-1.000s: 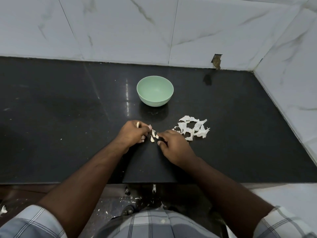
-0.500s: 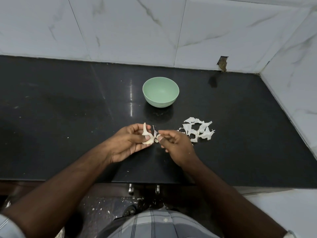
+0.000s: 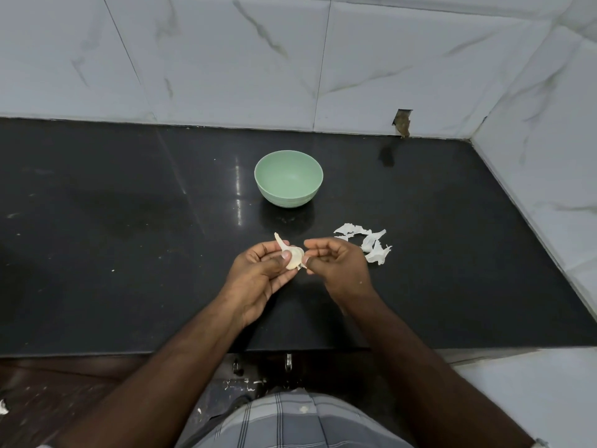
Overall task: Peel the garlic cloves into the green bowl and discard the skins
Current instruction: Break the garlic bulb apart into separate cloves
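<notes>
I see the left hand (image 3: 258, 273) gripping the garlic (image 3: 294, 258) just short of the empty bowl (image 3: 288, 178), right hand (image 3: 337, 265) pinching its skin beside the skins (image 3: 371, 245); a hard tug could flick cloves onto the counter (image 3: 129, 253).

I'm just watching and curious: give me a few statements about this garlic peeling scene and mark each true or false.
1. The green bowl already holds peeled cloves. False: its inside shows nothing in it.
2. The left hand holds the garlic. True.
3. The heap of skins lies left of the bowl. False: it lies on the black counter to the right, nearer the person than the bowl.
4. The right hand pinches at the garlic's edge. True.
5. The bowl lies tipped on its side. False: it stands upright.
</notes>
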